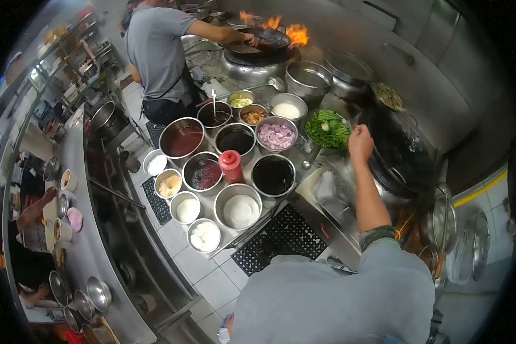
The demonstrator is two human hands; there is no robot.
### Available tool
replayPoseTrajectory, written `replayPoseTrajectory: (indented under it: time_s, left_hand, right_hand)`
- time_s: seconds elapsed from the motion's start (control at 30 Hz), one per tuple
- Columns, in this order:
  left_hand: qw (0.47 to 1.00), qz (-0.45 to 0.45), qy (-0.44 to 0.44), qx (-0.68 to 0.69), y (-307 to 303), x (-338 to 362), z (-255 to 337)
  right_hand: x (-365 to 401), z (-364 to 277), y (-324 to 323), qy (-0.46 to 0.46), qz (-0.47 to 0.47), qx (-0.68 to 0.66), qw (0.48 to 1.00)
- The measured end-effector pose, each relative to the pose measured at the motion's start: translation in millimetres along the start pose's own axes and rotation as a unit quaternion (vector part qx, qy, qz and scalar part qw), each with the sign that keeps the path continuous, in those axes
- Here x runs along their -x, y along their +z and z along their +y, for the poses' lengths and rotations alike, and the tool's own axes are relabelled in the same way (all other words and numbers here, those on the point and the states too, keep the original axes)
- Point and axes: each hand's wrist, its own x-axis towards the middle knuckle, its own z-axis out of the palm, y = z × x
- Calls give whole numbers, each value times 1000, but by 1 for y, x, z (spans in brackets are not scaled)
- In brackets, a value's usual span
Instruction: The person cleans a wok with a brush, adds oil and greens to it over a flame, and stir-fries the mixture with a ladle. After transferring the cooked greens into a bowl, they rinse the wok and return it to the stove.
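My right hand is closed, fingers curled together, at the right edge of a bowl of chopped leafy greens. What it holds, if anything, is hidden. Just right of it sits a large dark wok on the stove. A ladle rests below the greens. Left of them stand metal pots, one with sliced purple onions and one with dark liquid. A red squeeze bottle is among the pots. I cannot see my left hand; only a sliver of skin shows at the bottom edge.
A co-worker handles a wok with flames behind it. A steel counter with metal bowls runs along the left, another person's arms beyond it. Black perforated mats lie on the tiled floor. Lids stand at the right.
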Motion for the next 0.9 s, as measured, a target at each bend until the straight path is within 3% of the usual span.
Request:
replayPoseTrajectory:
  time_s: [0.03, 0.13, 0.17, 0.23, 0.3, 0.33, 0.4, 0.43, 0.47, 0.63, 0.77, 0.9]
  left_hand:
    - [1000, 3, 5, 0, 7, -3, 13]
    - [1000, 16, 18, -2, 16, 0, 39]
    - [1000, 24, 19, 3, 21, 8, 48]
    - [999, 47, 17, 11, 28, 26, 55]
    - [997, 73, 9, 20, 37, 47, 51]
    - [997, 80, 4, 20, 39, 53, 52]
    - [996, 88, -8, 17, 43, 64, 44]
    - [995, 94, -13, 21, 46, 72, 35]
    - [995, 93, -19, 14, 44, 74, 35]
    - [991, 120, -49, 26, 44, 100, 5]
    - [987, 139, -64, 51, 45, 116, -25]
    - [987, 131, -69, 58, 40, 120, -62]
  right_hand:
    - [-7, -10, -19, -13, -12, 29, 999]
    - [4, -70, -42, -101, -35, -218, 970]
    - [22, -117, -56, -20, -154, -342, 927]
    - [63, -180, -39, -66, -323, -443, 834]
    - [116, -240, -6, -233, -370, -464, 770]
    - [146, -265, 12, -240, -417, -455, 749]
    - [193, -305, 54, -310, -419, -442, 730]
    - [212, -320, 70, -369, -376, -440, 727]
    - [227, -331, 86, -368, -430, -430, 704]
    - [287, -360, 135, -437, -490, -271, 704]
    - [290, -351, 74, -479, -422, -321, 700]
    - [285, -291, -4, -398, -597, -344, 605]
